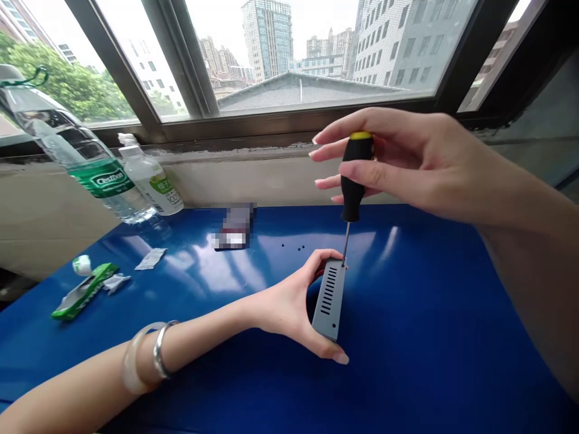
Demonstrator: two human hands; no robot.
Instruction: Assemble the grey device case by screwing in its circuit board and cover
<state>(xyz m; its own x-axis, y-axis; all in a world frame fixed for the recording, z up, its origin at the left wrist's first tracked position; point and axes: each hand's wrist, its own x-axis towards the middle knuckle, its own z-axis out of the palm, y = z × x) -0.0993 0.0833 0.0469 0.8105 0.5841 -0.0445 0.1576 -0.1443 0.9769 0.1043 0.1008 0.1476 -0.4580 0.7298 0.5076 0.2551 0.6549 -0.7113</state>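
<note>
My left hand [301, 307] grips a grey metal box [329, 298] by its two ends, thumb at the near end and fingers round the far end. Slots run along the box's upturned narrow face, and a dark screw or hole shows near its close corner. In my right hand [407, 157] is a screwdriver [357, 175] with a black handle and yellow cap, held nearly upright between thumb and fingers. Its tip meets the far corner of the slotted face; what lies under the tip is too small to make out. Several tiny dark screws [299, 248] lie beyond the box.
On the blue table [429, 349], a blurred-out flat item [236, 226] lies toward the back. A large water bottle [102, 175] and a smaller white bottle [151, 178] stand at the back left. A green wrapper [85, 292] and paper scrap [151, 259] lie left. Behind is a window.
</note>
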